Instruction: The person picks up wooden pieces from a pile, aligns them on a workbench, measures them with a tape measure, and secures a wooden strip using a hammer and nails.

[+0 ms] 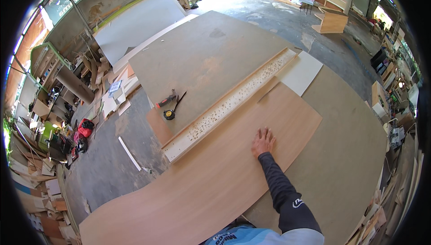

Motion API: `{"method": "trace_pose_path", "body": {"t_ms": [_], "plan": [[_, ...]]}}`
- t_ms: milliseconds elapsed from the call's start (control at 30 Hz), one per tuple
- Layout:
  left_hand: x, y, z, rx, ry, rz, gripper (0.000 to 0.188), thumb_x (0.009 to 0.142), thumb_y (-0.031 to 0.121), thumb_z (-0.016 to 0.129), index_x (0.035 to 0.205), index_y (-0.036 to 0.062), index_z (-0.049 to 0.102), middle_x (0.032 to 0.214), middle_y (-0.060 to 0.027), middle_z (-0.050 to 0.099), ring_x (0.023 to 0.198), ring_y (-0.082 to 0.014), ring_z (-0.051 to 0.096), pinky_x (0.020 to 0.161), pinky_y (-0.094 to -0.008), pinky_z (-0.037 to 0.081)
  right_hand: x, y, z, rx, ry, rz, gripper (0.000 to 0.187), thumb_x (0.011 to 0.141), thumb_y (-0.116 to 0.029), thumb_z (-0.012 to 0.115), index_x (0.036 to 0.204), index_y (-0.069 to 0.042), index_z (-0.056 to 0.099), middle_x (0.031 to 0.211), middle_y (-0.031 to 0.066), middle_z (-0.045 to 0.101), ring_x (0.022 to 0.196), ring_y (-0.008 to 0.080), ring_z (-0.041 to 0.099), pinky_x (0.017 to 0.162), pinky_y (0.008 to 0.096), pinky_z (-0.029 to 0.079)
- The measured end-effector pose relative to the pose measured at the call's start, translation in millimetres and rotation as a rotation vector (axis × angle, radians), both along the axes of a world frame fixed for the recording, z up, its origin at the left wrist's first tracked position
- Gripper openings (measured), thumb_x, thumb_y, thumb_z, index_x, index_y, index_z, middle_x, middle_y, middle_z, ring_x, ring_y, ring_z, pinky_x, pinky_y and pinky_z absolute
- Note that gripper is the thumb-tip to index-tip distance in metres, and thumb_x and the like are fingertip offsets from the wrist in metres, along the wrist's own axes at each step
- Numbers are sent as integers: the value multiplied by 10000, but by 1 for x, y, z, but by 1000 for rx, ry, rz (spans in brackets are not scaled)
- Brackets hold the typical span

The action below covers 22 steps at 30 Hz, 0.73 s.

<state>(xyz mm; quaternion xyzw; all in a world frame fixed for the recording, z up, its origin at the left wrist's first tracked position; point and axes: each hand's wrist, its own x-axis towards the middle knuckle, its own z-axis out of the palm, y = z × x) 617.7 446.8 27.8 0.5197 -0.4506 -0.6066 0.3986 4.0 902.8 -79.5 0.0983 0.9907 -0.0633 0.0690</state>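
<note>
My right hand lies flat, fingers spread, on a long thin sheet of light reddish wood veneer or plywood. That sheet rests on the worktable, and its near-left end bends down past the table edge. Along its far side lies a long narrow board with raised wooden edges, its pale face covered in brown spots. Beyond the board, a hammer with a red-and-black handle lies beside a black-and-yellow tape measure and a thin dark pencil-like stick. My left hand is out of view.
The broad worktable has a dusty brown top. A white panel lies under the narrow board's far end. Offcuts crowd the left side, and a white strip lies on the floor. Wooden cabinets stand at the far right.
</note>
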Motion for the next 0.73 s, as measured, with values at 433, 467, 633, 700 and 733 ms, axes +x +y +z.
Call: {"method": "trace_pose_path", "body": {"t_ms": [433, 467, 633, 700, 733], "plan": [[-62, 48, 12, 78, -385, -290, 304, 882, 311, 716, 674, 134, 583, 605, 25, 481, 528, -95, 376, 471, -264, 312, -52, 65, 3, 2, 12, -61, 645, 967, -380, 399, 1532, -151, 191, 1603, 128, 97, 1470, 364, 71, 1157, 585, 77], [-59, 51, 8, 19, -529, -345, 314, 892, 333, 702, 682, 127, 593, 607, 24, 493, 535, -98, 392, 484, -262, 328, -57, 68, 5, -6, 10, -82, 648, 966, -383, 400, 1533, -151, 188, 1603, 128, 99, 1470, 363, 74, 1156, 585, 81], [-101, 98, 39, 105, -633, -537, 456, 915, 466, 629, 706, 61, 626, 592, -16, 500, 544, -121, 412, 547, -275, 393, -58, 59, 7, 24, -28, -77, 648, 958, -364, 408, 1532, -154, 194, 1602, 127, 112, 1468, 371, 79, 1152, 591, 90], [-75, 74, 0, 232, -670, -649, 557, 901, 539, 610, 701, 19, 634, 569, -67, 482, 523, -137, 391, 553, -301, 409, -42, 37, 5, 13, -4, -40, 642, 953, -355, 412, 1527, -143, 216, 1597, 142, 125, 1465, 379, 89, 1151, 593, 93], [-73, 75, -3, 234, -668, -649, 557, 901, 539, 610, 701, 19, 634, 569, -67, 482, 523, -137, 391, 553, -301, 409, -33, 28, 3, 9, 18, -18, 638, 952, -352, 413, 1522, -133, 230, 1594, 150, 132, 1464, 383, 90, 1150, 594, 90]]}}
